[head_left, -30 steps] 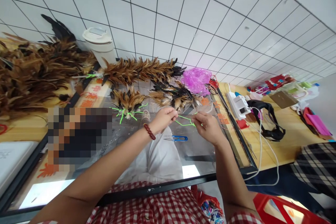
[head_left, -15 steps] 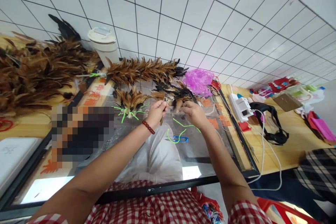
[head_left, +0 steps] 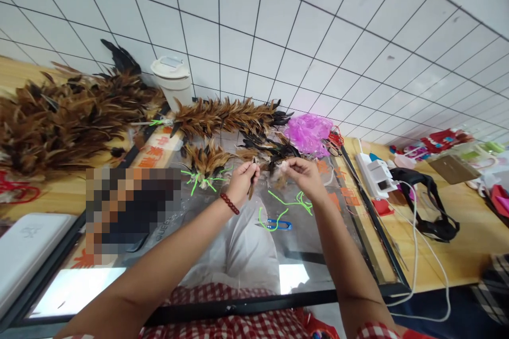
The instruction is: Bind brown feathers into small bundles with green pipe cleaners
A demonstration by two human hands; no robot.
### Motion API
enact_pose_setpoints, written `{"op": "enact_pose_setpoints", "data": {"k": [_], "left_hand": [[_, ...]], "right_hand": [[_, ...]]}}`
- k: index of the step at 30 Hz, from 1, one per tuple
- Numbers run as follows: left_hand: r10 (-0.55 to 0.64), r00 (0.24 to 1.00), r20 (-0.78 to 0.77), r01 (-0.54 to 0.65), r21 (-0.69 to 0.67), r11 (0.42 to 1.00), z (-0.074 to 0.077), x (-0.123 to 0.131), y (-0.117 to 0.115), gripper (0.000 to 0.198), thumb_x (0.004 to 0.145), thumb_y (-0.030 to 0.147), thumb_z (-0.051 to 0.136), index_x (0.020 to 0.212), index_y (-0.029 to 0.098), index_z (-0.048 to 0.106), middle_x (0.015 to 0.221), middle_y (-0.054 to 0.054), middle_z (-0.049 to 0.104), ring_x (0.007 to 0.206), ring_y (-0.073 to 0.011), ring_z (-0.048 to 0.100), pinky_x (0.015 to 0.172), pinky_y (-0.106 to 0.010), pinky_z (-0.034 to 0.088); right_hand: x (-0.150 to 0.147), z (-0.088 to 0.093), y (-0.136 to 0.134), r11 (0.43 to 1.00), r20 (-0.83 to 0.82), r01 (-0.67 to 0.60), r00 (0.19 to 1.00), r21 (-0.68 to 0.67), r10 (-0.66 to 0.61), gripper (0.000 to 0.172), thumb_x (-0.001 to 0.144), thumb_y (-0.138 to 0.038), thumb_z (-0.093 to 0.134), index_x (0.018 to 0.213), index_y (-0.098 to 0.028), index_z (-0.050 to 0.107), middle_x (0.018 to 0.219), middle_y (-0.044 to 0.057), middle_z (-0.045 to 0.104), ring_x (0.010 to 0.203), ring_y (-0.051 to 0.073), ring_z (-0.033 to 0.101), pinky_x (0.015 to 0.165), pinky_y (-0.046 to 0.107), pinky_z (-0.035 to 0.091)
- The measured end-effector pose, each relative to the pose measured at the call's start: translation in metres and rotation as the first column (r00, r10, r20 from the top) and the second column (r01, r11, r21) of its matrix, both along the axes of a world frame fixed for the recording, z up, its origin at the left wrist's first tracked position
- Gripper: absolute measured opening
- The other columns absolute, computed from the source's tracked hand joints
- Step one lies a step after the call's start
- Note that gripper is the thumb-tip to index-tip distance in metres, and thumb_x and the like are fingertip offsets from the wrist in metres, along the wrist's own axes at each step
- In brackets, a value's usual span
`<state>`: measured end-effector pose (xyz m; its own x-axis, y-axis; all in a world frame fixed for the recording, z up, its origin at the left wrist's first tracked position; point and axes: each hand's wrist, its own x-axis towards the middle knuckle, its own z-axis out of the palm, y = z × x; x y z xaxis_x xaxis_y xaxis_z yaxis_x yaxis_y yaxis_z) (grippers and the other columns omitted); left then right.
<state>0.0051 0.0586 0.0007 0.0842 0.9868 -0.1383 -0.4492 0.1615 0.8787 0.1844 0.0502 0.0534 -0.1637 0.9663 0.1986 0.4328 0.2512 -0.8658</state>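
Note:
My left hand [head_left: 243,183], with a dark red bead bracelet on its wrist, is closed on a small brown feather [head_left: 250,190] that points down. My right hand [head_left: 304,176] is to the right of it, thumb and fingertips pinched around pale fluff, apparently a feather's downy end. Just behind both hands lies a loose heap of dark and brown feathers [head_left: 274,147]. Left of them rests a feather bunch [head_left: 207,158] tied with bright green cord. Nearer to me, blue thread snips [head_left: 279,224] lie beside loose green cord [head_left: 292,202] on the glass tabletop.
A long feather garland [head_left: 226,116] runs along the wall, with a lidded white cup [head_left: 173,82] at its left end. Far left is a big feather pile [head_left: 71,111]. A pink plastic bag [head_left: 309,132], power strip [head_left: 371,175] and black strap [head_left: 427,206] sit on the right.
The view has shifted, so most things appear lower and farther right. My right fingers have drawn back slightly from the heap, pale fluff now showing at their tips. My left hand keeps its feather.

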Motion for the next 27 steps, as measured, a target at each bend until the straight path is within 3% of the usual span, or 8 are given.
{"op": "enact_pose_setpoints", "data": {"k": [3,5,8,12,18,23,27], "left_hand": [[0.076,0.997,-0.026,-0.076,0.017,0.997,0.006,0.0,0.001,0.021,0.072,0.033,0.064,0.063,0.015,0.057,0.071,-0.002,0.062,0.066,-0.0103,0.055,0.064,-0.021,0.042],[0.091,0.992,-0.089,-0.089,0.023,0.996,0.009,-0.001,0.001,0.019,0.073,0.032,0.062,0.063,0.016,0.059,0.07,-0.001,0.063,0.068,-0.0116,0.055,0.067,-0.022,0.042],[0.114,0.964,-0.241,-0.098,0.078,0.992,0.008,-0.004,0.001,0.018,0.076,0.03,0.058,0.064,0.016,0.061,0.063,0.001,0.058,0.063,-0.0113,0.051,0.064,-0.022,0.04],[0.166,0.912,-0.375,-0.096,0.198,0.976,0.004,-0.007,0.003,0.019,0.079,0.028,0.055,0.067,0.016,0.064,0.068,0.0,0.062,0.068,-0.0123,0.053,0.067,-0.022,0.04],[0.125,0.855,-0.504,-0.024,0.201,0.979,0.0,-0.005,0.001,0.017,0.078,0.025,0.056,0.069,0.015,0.066,0.063,0.0,0.061,0.062,-0.0123,0.051,0.063,-0.022,0.038],[0.027,0.913,-0.406,0.027,0.127,0.991,-0.004,-0.002,-0.001,0.021,0.08,0.029,0.053,0.064,0.016,0.057,0.051,0.003,0.051,0.048,-0.0102,0.047,0.053,-0.022,0.036],[0.013,0.955,-0.298,0.022,0.114,0.993,-0.006,0.0,-0.001,0.025,0.081,0.032,0.053,0.061,0.018,0.049,0.048,0.005,0.045,0.044,-0.0084,0.042,0.049,-0.021,0.034]], "right_hand": [[-0.017,0.005,0.005,0.954,-0.25,-0.1,0.968,-0.281,0.028,0.03,0.069,-0.044,0.072,0.078,-0.018,0.063,0.062,-0.001,0.061,0.054,0.011,0.055,0.053,0.024,0.044],[-0.029,0.002,0.008,0.939,-0.292,-0.125,0.956,-0.32,0.027,0.033,0.063,-0.045,0.076,0.076,-0.017,0.064,0.062,-0.002,0.062,0.052,0.01,0.055,0.052,0.023,0.044],[-0.04,-0.011,0.012,0.953,-0.27,-0.095,0.963,-0.287,0.015,0.033,0.062,-0.046,0.076,0.072,-0.016,0.065,0.064,-0.001,0.063,0.053,0.009,0.055,0.053,0.023,0.045],[-0.043,-0.025,0.011,0.972,-0.176,0.002,0.983,-0.234,-0.045,0.029,0.068,-0.044,0.07,0.073,-0.016,0.066,0.062,0.001,0.063,0.053,0.01,0.054,0.053,0.023,0.046],[-0.049,-0.027,0.007,0.983,-0.089,0.069,0.992,-0.17,-0.085,0.02,0.074,-0.036,0.063,0.074,-0.016,0.066,0.059,0.0,0.062,0.052,0.012,0.056,0.053,0.023,0.044],[-0.049,-0.027,0.004,0.983,0.106,0.131,0.984,0.126,-0.145,0.013,0.073,-0.029,0.063,0.074,-0.017,0.068,0.069,0.003,0.065,0.058,0.012,0.054,0.058,0.024,0.043],[-0.043,-0.028,0.006,0.994,0.006,0.103,0.995,0.028,-0.103,0.018,0.076,-0.034,0.062,0.076,-0.017,0.07,0.07,0.003,0.066,0.061,0.013,0.056,0.058,0.024,0.043]]}}
